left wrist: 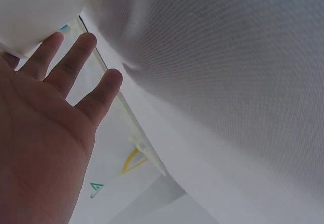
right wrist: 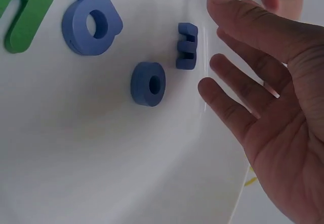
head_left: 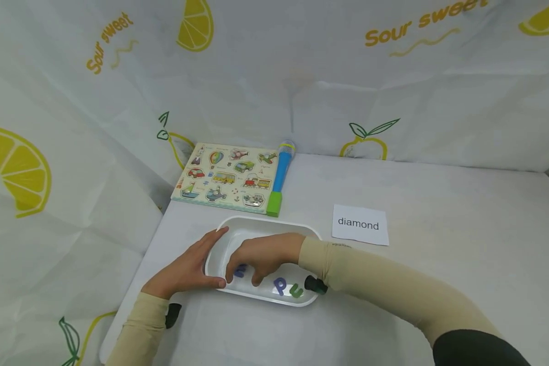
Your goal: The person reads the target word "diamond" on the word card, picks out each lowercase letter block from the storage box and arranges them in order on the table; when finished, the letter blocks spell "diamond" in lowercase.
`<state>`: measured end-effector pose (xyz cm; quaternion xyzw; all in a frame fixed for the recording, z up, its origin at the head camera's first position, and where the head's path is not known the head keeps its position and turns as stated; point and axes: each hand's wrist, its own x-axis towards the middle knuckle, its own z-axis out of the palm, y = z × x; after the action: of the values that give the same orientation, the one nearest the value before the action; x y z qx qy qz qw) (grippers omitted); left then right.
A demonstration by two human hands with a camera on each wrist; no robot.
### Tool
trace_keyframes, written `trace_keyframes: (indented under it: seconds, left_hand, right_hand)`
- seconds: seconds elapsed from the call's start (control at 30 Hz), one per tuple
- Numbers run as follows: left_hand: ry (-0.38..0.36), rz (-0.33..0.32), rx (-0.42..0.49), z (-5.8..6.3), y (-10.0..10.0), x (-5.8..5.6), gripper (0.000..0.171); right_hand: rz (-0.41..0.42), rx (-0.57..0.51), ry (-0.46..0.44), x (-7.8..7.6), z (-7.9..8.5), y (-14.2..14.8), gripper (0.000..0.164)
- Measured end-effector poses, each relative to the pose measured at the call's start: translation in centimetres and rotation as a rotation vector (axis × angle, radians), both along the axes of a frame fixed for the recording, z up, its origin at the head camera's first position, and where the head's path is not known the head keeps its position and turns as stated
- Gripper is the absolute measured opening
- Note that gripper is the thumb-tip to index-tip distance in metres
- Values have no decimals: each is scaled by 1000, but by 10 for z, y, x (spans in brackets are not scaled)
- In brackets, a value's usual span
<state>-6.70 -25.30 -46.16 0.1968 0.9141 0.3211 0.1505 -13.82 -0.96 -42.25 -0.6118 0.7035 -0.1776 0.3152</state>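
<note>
Left hand [head_left: 187,267], fingers spread, likely steadies the tray [head_left: 244,231] at nine o'clock; right hand [head_left: 265,254], fingers apart, hovers near letters [right wrist: 96,47].

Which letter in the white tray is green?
The u-shaped letter, beside the p-shaped letter toward the tray's right end. It alone is green; the p-shaped letter, the o and the m are blue.

Letters [right wrist: 139,88] in tray [head_left: 215,264], board [head_left: 226,168] behind, card [head_left: 360,233] right; microphone [head_left: 281,173] right of board.

On the white table [head_left: 462,229] lie a tray [head_left: 265,228], picture board [head_left: 224,178], microphone [head_left: 281,173] and card [head_left: 360,231].
</note>
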Motion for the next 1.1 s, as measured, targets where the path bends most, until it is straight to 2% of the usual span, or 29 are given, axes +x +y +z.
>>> trace_keyframes:
  seconds: [0.2,0.43,0.67,0.87,1.1]
  left_hand:
    - [-2,-2,6,-2,-1,-1,117]
    - [-14,-2,13,-4,-1,-1,118]
    - [0,-8,12,-5,-2,-2,117]
    - [-10,2,22,-4,-1,-1,116]
    - [0,1,24,-6,-3,-1,116]
  right_hand:
    - [6,21,14,-4,-12,-15,54]
    - [7,6,27,-7,-22,-19,54]
    - [86,-61,108,-6,-30,-24,46]
    - [134,-107,147,-2,-32,-26,39]
    - [111,-100,116,-3,-26,-24,40]
